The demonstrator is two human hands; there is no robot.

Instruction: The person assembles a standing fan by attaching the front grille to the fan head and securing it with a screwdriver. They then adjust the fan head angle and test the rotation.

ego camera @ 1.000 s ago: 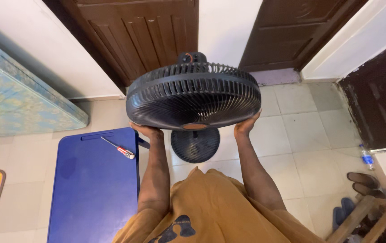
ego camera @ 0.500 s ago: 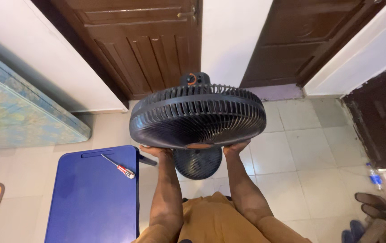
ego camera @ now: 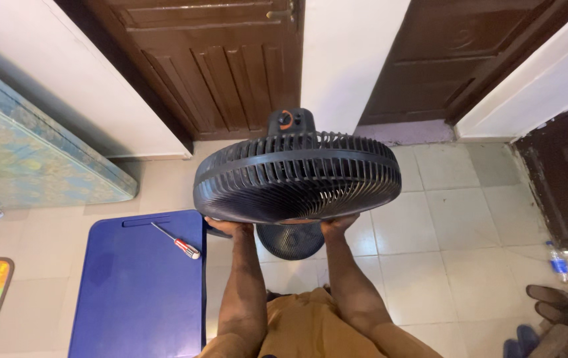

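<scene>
A red-handled screwdriver (ego camera: 176, 240) lay on the blue plastic table (ego camera: 138, 292) at lower left. At centre, the left hand (ego camera: 227, 227) and right hand (ego camera: 336, 225) gripped the round black plastic fan (ego camera: 297, 176) from beneath, fingers apparently hidden.

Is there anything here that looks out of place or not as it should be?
A red-handled screwdriver lies loose on the blue table. A mattress leans against the wall, and a plastic bottle lies on the tiled floor.

The fan cage (ego camera: 297, 176) hides both hands' fingers and the stand.
</scene>
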